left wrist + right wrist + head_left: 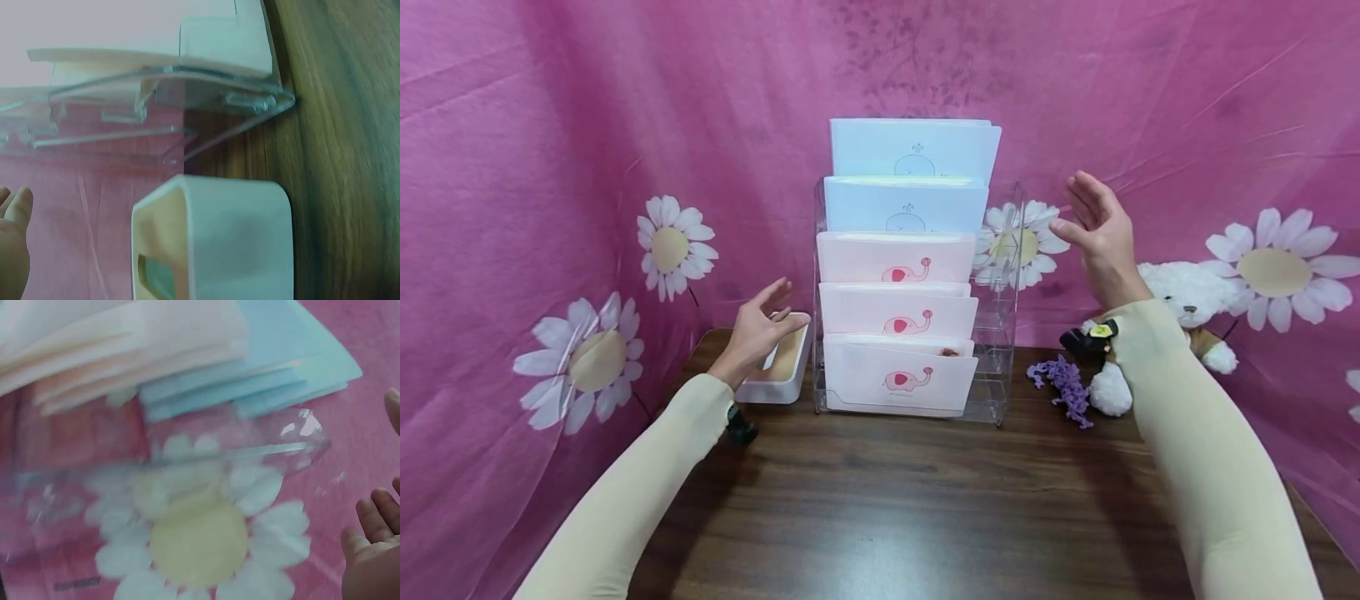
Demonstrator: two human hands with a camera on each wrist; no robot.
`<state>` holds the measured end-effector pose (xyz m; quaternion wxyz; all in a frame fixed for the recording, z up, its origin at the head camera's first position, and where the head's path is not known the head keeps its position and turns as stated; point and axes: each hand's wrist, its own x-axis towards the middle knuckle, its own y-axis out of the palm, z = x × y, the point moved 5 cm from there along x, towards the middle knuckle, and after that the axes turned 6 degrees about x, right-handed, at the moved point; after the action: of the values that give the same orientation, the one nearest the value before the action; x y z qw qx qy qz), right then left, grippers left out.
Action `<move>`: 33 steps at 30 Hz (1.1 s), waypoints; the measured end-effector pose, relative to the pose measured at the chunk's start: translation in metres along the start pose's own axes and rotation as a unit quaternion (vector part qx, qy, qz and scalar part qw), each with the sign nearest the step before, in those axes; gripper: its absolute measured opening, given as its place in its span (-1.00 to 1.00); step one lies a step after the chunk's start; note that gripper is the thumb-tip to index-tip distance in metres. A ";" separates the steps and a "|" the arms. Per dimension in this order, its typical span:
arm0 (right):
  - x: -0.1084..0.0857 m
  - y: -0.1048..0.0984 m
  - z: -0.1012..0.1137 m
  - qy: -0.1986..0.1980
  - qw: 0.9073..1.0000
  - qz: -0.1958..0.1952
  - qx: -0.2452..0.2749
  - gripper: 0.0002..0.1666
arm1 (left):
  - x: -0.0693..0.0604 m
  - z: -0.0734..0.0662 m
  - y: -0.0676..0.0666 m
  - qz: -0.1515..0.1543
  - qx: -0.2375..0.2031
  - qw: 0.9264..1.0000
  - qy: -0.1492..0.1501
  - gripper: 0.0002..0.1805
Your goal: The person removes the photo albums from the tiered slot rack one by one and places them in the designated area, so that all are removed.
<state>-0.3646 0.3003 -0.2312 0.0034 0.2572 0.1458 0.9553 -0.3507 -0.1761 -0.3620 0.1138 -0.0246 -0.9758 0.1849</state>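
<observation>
While the left hand [756, 328] hovers near the white box [775, 392] and the right hand [1103, 240] beside the clear rack [987, 411], both empty with fingers loosely extended, a sideways bump might topple the folders [865, 377] standing in that rack.

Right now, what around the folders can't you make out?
- Front folder, head view: its cover hides most of the inside.
- Print under its elephant, head view: too small.
- Bear, head view: right sleeve covers part.
- Box, left wrist view: cut off by the bottom edge.
- Blue folders, right wrist view: blurred, count unclear.
</observation>
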 end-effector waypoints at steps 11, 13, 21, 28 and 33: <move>0.031 0.033 -0.001 -0.002 0.999 0.017 0.039 -0.16 | 0.008 -0.002 0.022 -0.004 0.007 1.000 -0.018 -0.13; 0.036 0.036 -0.001 -0.002 0.998 0.019 0.058 -0.19 | 0.008 -0.004 0.024 -0.009 0.006 1.000 -0.017 -0.19; 0.056 0.054 -0.008 0.004 0.996 0.011 0.085 -0.27 | 0.005 -0.002 0.025 -0.010 0.010 0.999 -0.038 -0.38; 0.069 0.067 -0.008 0.038 0.995 -0.001 0.097 -0.26 | 0.005 -0.002 0.027 -0.010 -0.013 0.999 -0.046 -0.43; 0.078 0.075 -0.008 0.092 0.991 -0.023 0.095 -0.25 | 0.005 -0.004 0.028 -0.013 -0.008 0.999 -0.049 -0.44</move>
<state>-0.4309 0.2328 -0.1790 -0.0125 0.1639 0.2413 0.9564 -0.3546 -0.1485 -0.3673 0.0680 -0.0034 -0.9820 0.1763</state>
